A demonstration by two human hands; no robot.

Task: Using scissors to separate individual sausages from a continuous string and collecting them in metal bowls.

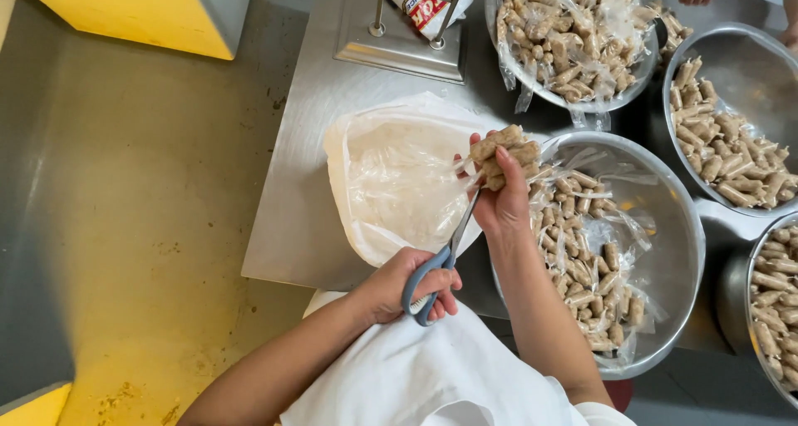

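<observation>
Two hands work together: left hand (399,286) grips scissors (445,256), blades pointing up toward the snack packet (503,156) pinched in right hand (503,206).

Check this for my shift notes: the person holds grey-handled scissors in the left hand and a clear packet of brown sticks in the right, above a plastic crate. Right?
Not quite. The head view shows the left hand with the scissors and the right hand gripping the packet, but beside it is a round metal bowl, not a plastic crate.
</observation>
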